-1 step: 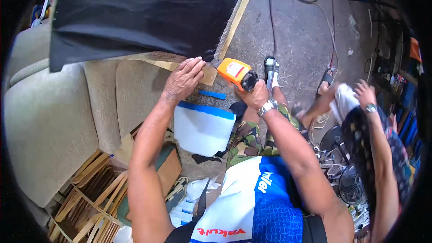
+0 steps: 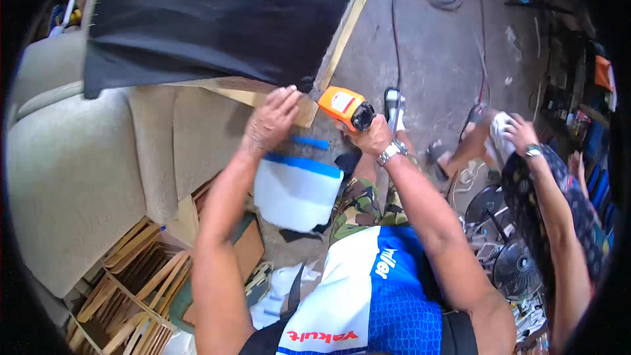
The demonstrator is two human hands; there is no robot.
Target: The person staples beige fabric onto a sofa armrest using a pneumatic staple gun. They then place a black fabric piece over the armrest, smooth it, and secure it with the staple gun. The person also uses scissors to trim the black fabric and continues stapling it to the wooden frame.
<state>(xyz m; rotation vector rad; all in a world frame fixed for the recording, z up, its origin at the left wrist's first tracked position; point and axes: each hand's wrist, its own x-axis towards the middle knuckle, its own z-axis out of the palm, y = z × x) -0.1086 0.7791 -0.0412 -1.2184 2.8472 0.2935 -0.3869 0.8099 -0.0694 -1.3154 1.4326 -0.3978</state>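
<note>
My right hand point(image 2: 373, 136) is wrapped round the handle of an orange staple gun point(image 2: 343, 106). The tool's front end is close to the corner of a wooden furniture frame point(image 2: 304, 113); whether it touches the wood is hard to tell. Across the frame lies black fabric point(image 2: 217, 20), its near left part overhanging loosely. My left hand point(image 2: 276, 113) rests on the frame's near rail beside that corner, its fingers stretched over the fabric's edge and its thumb hidden. Below it on the floor are a blue strip point(image 2: 309, 142) and a white sheet with a blue edge point(image 2: 297, 194).
Grey upholstered seating point(image 2: 79, 190) fills the left side. Wood strips point(image 2: 141, 289) stand in a divided box. Another person's hand point(image 2: 521, 133) holds white cloth point(image 2: 501, 133) at right, near fans point(image 2: 517, 268). A hose point(image 2: 396, 33) runs over the floor.
The view has shifted slightly. My left hand's fingers look a little more bent at the rail, while the staple gun stays by the corner. The other person's hands and white cloth have moved.
</note>
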